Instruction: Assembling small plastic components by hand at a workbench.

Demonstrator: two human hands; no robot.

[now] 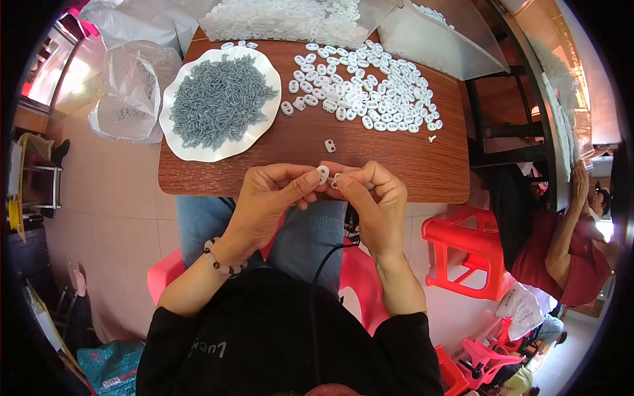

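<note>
- A dark reddish-brown, wood-grained bench (pixel 422 165), its corners rounded.
- Pale tiled floor (pixel 125 244) with thin joint lines.
- A pink seat (pixel 165 276) at the bench's near side.
- A red plastic stool (pixel 459 236) to the right, near a black furniture frame (pixel 508 154).
- More pink seating (pixel 487 362) at lower right.
- Metal-framed furniture (pixel 58 188) at left.
- Bright light from a framed opening (pixel 53 53), upper left.

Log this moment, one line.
left hand: pinches white oval plastic piece; right hand: pinches small whitish plastic part; white scalloped plate: heaped grey pieces
</note>
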